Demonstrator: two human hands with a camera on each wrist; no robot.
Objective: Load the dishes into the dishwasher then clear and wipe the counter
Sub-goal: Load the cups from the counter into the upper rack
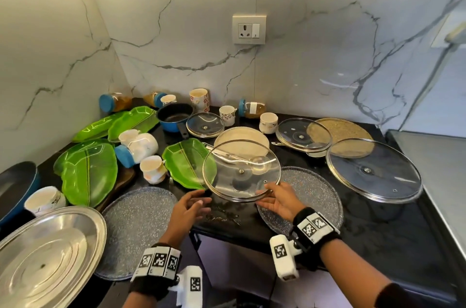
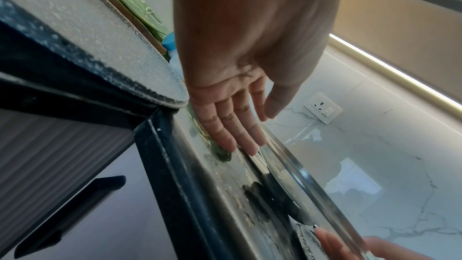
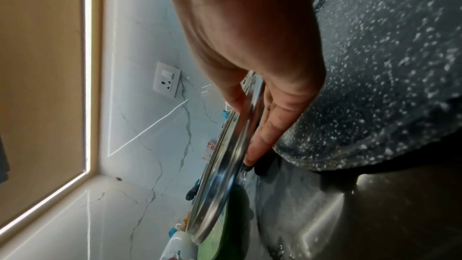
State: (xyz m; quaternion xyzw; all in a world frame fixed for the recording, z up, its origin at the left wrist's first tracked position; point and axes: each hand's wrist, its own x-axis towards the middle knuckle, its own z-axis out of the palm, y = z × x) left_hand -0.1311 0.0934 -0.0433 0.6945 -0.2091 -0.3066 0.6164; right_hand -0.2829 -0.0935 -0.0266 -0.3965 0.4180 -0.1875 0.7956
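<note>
A round glass lid (image 1: 227, 164) with a steel rim is held tilted just above the black counter (image 1: 378, 227). My right hand (image 1: 274, 200) pinches its near right rim, thumb on top and fingers beneath; the right wrist view shows that right hand (image 3: 246, 131) on the lid rim (image 3: 225, 175). My left hand (image 1: 191, 204) is open beside the lid's near left edge. In the left wrist view the left hand (image 2: 240, 126) has straight fingers next to the lid rim (image 2: 300, 175); whether it touches the lid I cannot tell.
Two grey speckled plates (image 1: 136, 219) (image 1: 317, 196) flank my hands. Green leaf-shaped plates (image 1: 88, 171), cups, a blue saucepan (image 1: 174, 116) and jars crowd the back. A steel plate (image 1: 45, 257) lies front left, a large glass lid (image 1: 373, 171) right. Crumbs (image 1: 222, 214) lie near the counter edge.
</note>
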